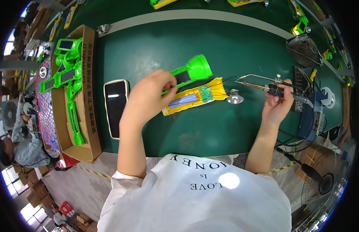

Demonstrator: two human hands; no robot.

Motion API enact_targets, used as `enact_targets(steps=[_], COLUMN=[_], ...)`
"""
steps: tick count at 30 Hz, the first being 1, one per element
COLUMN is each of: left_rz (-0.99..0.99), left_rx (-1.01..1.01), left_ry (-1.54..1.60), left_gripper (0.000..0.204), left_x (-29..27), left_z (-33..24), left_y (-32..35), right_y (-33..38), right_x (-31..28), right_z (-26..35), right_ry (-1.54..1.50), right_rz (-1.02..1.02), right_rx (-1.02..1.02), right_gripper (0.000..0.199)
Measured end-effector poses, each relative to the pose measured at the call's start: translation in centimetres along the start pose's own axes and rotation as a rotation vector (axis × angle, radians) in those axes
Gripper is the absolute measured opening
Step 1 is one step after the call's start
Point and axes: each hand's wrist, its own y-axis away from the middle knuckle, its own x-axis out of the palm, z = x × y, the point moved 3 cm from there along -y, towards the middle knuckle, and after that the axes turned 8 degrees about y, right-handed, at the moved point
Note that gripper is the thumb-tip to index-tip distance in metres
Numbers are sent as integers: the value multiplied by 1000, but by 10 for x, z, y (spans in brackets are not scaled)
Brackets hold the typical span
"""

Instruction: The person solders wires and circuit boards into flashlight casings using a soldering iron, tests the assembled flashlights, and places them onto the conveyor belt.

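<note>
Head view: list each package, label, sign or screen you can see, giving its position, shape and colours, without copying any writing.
Cardboard box: left of the person's left hand, long open brown carton with dark print on its side, holding green flashlight shells.
Smartphone: flat on the green table between box and left hand, black screen with one bright reflection, white rim.
Cardboard cartons: lower right beside the table, plain brown.

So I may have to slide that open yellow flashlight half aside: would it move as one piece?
Probably not cleanly. The yellow flashlight half lies open with a battery and a small green board exposed, and thin wires run to the loose silver reflector, which would likely drag or roll. It looks like light plastic, so it should slide easily on the green mat.
</note>
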Motion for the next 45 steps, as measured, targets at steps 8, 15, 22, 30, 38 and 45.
enact_targets(steps=[8,15,22,30,38,45], left_rz=[92,88,80,30,-237,-293], left_rx=[25,398,413,370,-90,-98], left_ry=[156,13,-311,334,472,326], left_gripper=[12,13,12,14,14,8], left_x=[26,65,89,50,38,27], left_z=[-12,-47,-55,-49,-6,11], left_y=[-27,-45,-50,-14,38,46], right_y=[-4,-4,4,4,7,15], right_x=[-2,-9,-19,-18,29,69], right_z=[-5,9,12,27,20,-2], right_ry=[28,15,25,39,-10,130], right_rz=[-24,-118,-166,-98,159,343], right_rx=[36,-16,-75,-76,-68,21], right_gripper=[17,17,18,17,20,11])
